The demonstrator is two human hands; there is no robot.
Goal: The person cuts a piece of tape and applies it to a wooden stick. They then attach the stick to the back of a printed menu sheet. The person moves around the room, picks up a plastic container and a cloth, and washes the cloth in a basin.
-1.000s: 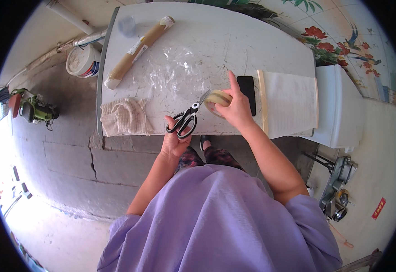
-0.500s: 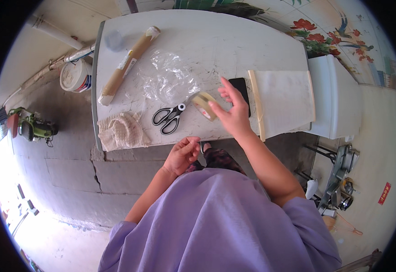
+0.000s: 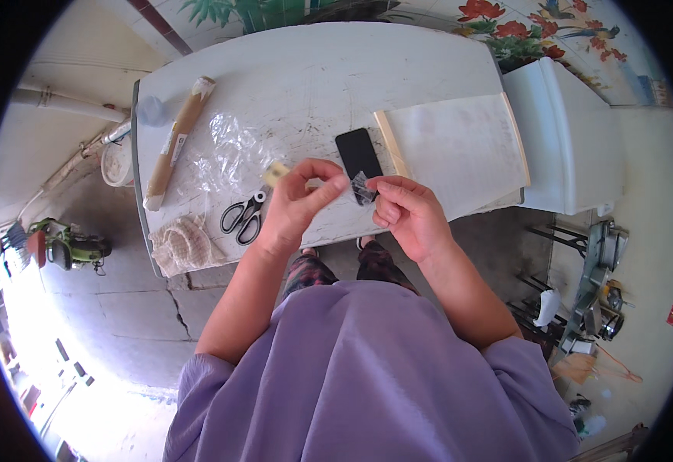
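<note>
Over the table's front part, a small crumpled piece of clear tape hangs between my hands. My right hand pinches it between thumb and forefinger. At its other end, the thumb and forefinger of my left hand are closed together; where they grip it is hard to make out. Behind the left hand lies a roll of tape, partly hidden. Black-handled scissors rest to the left of that hand. A black phone lies just beyond the tape piece.
On the white table, a long brown wrapped roll and crumpled clear plastic lie left. A beige cloth sits at the front left corner. A white sheet with wooden rods lies right, beside a white cabinet.
My right hand has let go of the tape roll, which rests on the table, and moved toward me to the tape piece. My left hand has risen over the table edge. The view has shifted right.
</note>
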